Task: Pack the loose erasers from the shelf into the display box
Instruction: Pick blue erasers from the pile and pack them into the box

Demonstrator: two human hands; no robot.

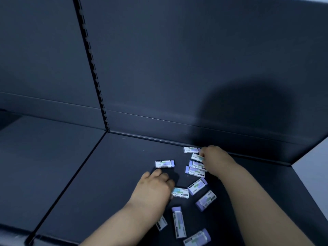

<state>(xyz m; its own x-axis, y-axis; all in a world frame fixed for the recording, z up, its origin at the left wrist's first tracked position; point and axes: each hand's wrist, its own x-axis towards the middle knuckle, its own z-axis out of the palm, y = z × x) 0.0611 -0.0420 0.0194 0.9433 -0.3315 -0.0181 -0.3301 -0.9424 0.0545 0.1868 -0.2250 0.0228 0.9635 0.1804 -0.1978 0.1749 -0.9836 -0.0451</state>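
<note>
While erasers [196,170] litter shelf [106,174] | L hand [154,187] seemingly grips one | R hand [213,157] on pile, grip unclear

Loose erasers [195,170] scattered on dark shelf [106,174]; left hand [154,188], fingers curled, touches barcode-side eraser [180,193]; right hand [213,158] pinches tilted eraser [197,157] near back wall [177,86].

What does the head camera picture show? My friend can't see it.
A person's left hand and right hand reach among small purple-and-white erasers scattered on a dark shelf. The left touches one; the right is at a cluster by the back wall.
</note>
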